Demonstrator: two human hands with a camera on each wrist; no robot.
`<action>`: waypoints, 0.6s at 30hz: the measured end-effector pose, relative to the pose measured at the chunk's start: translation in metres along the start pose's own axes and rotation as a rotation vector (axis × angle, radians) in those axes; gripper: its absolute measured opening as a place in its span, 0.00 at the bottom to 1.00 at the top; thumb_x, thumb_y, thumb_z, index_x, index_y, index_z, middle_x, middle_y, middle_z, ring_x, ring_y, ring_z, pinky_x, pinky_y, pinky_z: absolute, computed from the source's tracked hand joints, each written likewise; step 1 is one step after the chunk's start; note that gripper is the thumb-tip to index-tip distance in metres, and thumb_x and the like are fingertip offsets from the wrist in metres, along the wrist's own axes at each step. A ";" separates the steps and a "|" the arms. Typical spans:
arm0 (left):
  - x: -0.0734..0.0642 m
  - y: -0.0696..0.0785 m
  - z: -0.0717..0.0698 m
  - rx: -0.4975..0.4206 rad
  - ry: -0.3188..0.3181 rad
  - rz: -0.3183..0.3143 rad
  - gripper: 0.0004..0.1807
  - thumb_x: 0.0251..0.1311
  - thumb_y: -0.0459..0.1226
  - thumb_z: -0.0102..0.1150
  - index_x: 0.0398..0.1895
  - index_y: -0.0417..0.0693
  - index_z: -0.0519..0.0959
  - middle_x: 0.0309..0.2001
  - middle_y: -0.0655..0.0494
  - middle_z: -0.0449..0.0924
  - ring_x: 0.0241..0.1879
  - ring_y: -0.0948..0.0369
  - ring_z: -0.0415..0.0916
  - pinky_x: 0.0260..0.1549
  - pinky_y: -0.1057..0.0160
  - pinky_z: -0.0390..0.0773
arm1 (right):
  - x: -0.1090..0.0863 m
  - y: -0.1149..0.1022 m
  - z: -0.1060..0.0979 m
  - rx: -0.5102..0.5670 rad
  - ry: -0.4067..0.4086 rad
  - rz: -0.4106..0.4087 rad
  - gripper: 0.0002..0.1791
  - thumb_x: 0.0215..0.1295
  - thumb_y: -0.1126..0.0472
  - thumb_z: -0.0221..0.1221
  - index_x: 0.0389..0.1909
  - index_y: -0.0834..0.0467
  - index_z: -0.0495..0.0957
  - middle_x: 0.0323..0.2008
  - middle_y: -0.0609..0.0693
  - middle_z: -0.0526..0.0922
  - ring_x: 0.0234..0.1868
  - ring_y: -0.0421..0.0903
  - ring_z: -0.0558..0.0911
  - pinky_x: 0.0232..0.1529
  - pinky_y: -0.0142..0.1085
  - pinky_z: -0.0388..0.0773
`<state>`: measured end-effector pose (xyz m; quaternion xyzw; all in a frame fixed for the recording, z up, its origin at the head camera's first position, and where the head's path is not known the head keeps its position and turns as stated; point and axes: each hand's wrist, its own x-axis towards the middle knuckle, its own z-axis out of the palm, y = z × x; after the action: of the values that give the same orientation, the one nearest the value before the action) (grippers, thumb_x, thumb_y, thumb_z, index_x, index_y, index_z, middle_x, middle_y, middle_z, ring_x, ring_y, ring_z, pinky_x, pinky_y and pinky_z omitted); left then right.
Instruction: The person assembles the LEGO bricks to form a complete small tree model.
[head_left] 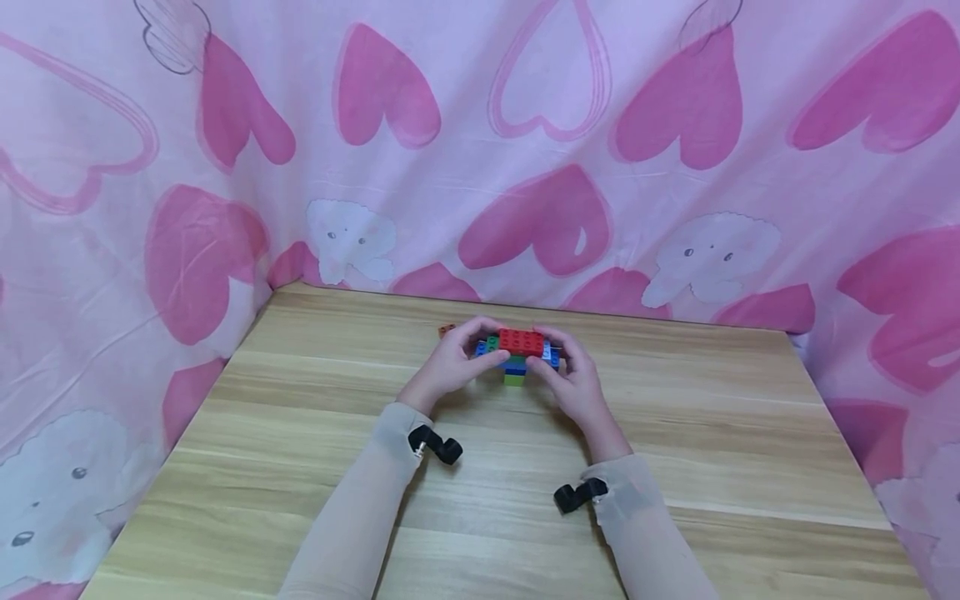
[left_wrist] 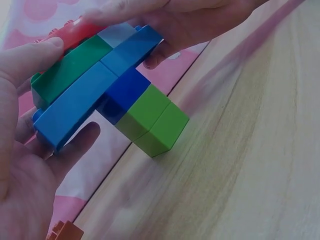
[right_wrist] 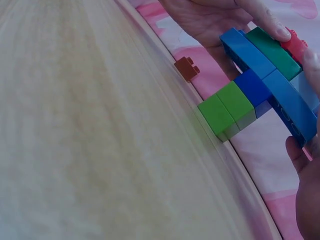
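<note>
Between my two hands is a stacked building-block model, wide on top with a narrow stem. Its stem is two light green blocks (left_wrist: 152,120) under a dark blue block (left_wrist: 125,95). Above these lie two blue blocks (left_wrist: 75,107) end to end, then a green block (left_wrist: 75,65) beside a pale blue block (right_wrist: 304,92). A red block (head_left: 521,342) with studs on top spans the upper layer. My left hand (head_left: 453,362) grips the model's left end, thumb at the near side. My right hand (head_left: 576,379) holds the right end, thumb against the near side of the red block.
An orange-brown block (head_left: 446,330) lies on the wooden table (head_left: 495,500) near its back edge, just behind my left hand. A pink curtain (head_left: 450,183) with hearts hangs behind the table and along its sides.
</note>
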<state>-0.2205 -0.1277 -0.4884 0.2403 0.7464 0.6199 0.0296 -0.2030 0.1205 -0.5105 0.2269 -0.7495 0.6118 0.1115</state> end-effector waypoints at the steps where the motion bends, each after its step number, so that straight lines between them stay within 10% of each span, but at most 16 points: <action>1: 0.000 0.000 0.000 0.004 -0.001 0.000 0.17 0.76 0.42 0.70 0.64 0.56 0.82 0.61 0.58 0.84 0.62 0.55 0.77 0.68 0.47 0.77 | 0.000 0.000 0.000 0.001 0.001 0.000 0.30 0.73 0.73 0.68 0.73 0.53 0.78 0.67 0.53 0.82 0.58 0.47 0.80 0.60 0.30 0.78; 18: 0.001 0.006 -0.003 0.071 -0.011 -0.014 0.17 0.75 0.41 0.71 0.63 0.55 0.83 0.59 0.59 0.84 0.65 0.55 0.77 0.73 0.46 0.74 | 0.001 -0.004 0.002 0.002 0.022 0.018 0.27 0.73 0.72 0.68 0.71 0.59 0.79 0.67 0.54 0.82 0.60 0.46 0.80 0.62 0.29 0.78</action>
<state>-0.2207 -0.1295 -0.4821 0.2395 0.7694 0.5914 0.0296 -0.2017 0.1179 -0.5066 0.2134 -0.7496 0.6160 0.1142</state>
